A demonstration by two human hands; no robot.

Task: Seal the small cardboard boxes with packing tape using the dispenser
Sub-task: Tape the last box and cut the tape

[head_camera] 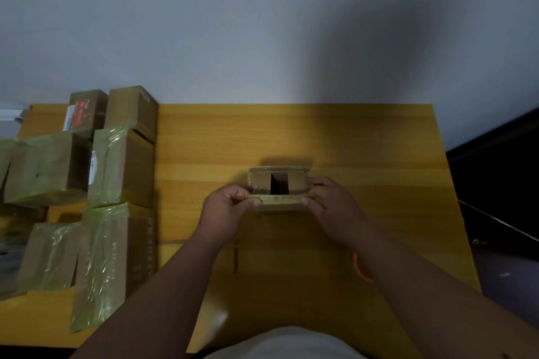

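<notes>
While top flaps stand open, small cardboard box [279, 188] sits mid-table [364, 154], long axis left-right. Left hand [226, 210] pinches near flap's left end, right hand [331, 207] its right end. Taped boxes [116, 169] well left. Dispenser unseen.

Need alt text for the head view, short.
Both hands, left hand and right hand, grip a small open cardboard box over a yellow wooden table, its flaps not yet closed. Tape-wrapped boxes are stacked at the left.
</notes>
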